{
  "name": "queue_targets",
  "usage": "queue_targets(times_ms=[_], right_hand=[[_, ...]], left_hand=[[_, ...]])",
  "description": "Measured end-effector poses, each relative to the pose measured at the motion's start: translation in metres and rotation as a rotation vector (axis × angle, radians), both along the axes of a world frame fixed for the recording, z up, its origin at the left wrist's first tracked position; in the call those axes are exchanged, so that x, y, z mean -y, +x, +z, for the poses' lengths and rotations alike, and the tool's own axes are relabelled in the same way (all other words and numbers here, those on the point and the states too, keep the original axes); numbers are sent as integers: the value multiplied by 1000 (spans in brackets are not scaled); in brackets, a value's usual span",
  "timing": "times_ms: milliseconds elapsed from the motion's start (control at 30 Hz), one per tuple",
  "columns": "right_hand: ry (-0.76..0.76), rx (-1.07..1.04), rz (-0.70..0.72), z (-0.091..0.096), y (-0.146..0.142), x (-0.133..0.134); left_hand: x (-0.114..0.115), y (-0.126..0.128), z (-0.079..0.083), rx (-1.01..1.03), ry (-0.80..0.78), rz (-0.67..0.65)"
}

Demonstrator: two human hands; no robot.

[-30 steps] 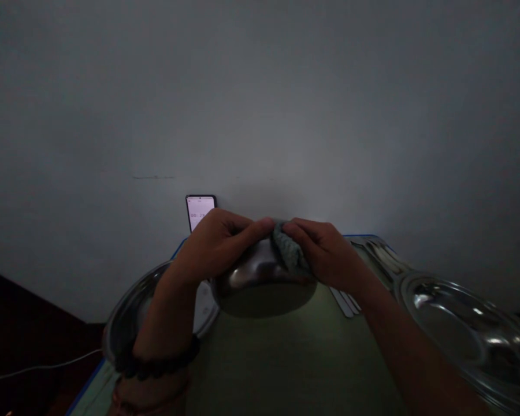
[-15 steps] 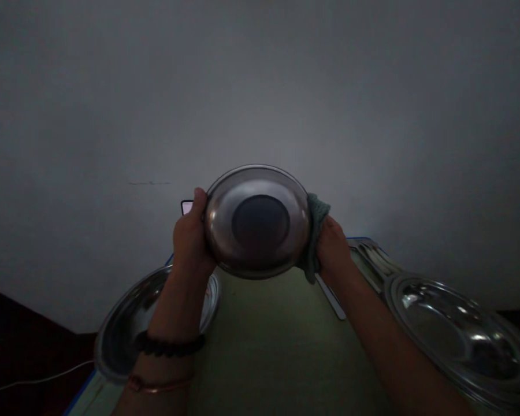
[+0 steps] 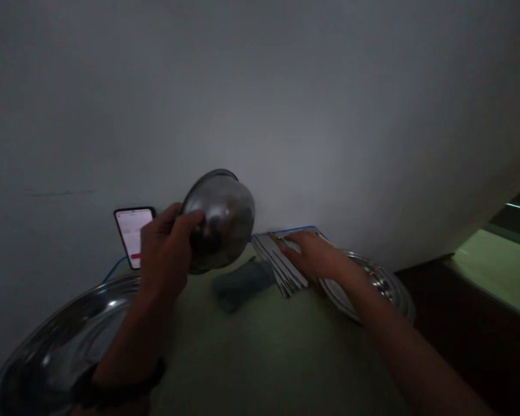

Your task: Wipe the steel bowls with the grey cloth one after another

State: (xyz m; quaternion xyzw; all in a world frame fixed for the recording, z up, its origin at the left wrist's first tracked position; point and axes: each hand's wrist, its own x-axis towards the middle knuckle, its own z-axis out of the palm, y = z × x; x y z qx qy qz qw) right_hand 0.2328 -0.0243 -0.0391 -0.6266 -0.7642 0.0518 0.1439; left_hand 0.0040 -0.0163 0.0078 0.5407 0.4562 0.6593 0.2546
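Observation:
My left hand grips a shiny metal bowl by its rim, thumb on the outer side. The bowl is raised above the table and tilted, its rounded underside facing right. Over at the right, my right hand reaches out with fingers and thumb apart, holding nothing that I can see. Below it lie several long, pale flat strips, blurred, their kind unclear. A grey-green cloth rests on the table, left of the strips and below the bowl.
A large metal basin stands at the left, partly behind my left forearm. Stacked metal dishes are at the right, partly covered by my right arm. A lit phone leans near the wall behind the green table.
My right hand has let go of the bowl and cloth and moved toward the strips. The cloth is now on the table. My left hand has turned the bowl sideways; the view has swung right.

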Motion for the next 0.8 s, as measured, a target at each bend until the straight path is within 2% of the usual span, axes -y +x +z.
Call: queue_targets(times_ms=[100,200,300,400,500,633,800], right_hand=[[-67,44,-255,-6,65,11],[-141,37,-447,-28,125,24],[-269,-24,-537,-49,163,35],[-396,-144,-487,-57,182,40],[-439,-255,-426,-55,190,42],[-385,-325,-367,-50,193,45],[-231,-379,-229,-37,193,59]], left_hand=[[12,29,-14,-248,26,-165],[23,47,-18,-507,100,-308],[25,55,-20,-782,186,-412],[17,57,-29,-1005,265,-487],[5,57,-46,-1161,473,-405],[-2,51,-59,-1336,685,-306],[7,38,-63,-1475,755,-288]])
